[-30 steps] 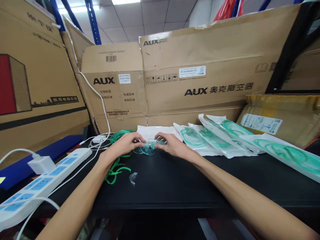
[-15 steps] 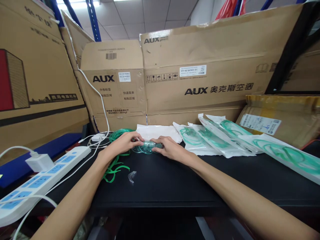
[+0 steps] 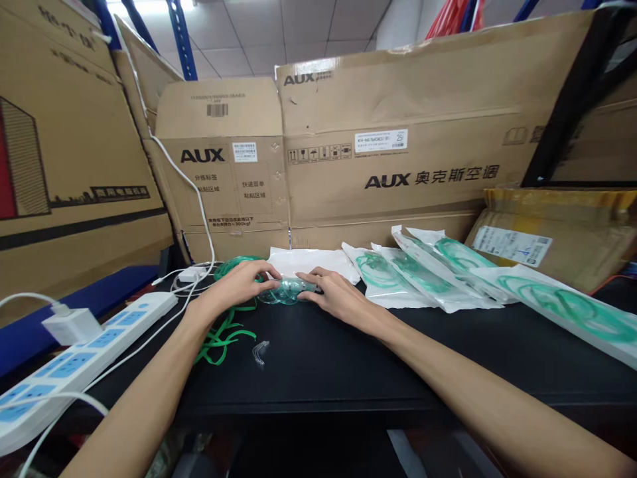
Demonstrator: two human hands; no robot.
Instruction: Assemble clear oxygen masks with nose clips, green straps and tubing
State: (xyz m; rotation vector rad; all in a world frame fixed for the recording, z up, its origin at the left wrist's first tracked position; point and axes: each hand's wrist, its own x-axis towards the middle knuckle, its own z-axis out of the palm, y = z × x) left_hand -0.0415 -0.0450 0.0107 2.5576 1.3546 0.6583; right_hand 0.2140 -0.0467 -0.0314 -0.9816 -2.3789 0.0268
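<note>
Two bare hands at the clear-green plastic (image 3: 287, 291), left hand (image 3: 243, 282) on one side, right hand (image 3: 338, 299) on the other. Seems low enough for the black table (image 3: 338, 365) to take some of the weight. On the left, narrow, with fingertip and thumb nearly together on the plastic's edge; on the right, somewhat wider, with fingers above, thumb below, and the other edge between. Looks held from opposite sides to steady loose, rounded parts and keep them together. Too small and glossy to tell the exact shape.

Just behind, a flat white wrapper (image 3: 311, 262), within easy reach of both hands. Beside and beyond the left wrist, green tubing (image 3: 241, 265), with green straps (image 3: 222, 342) trailing nearer, probably kept aside for working room. In front, thin clear pieces (image 3: 259, 354), apart from the straps, perhaps to stay easy to spot. To the right, overlapping packets (image 3: 423, 279), likely grouped to save space.
</note>
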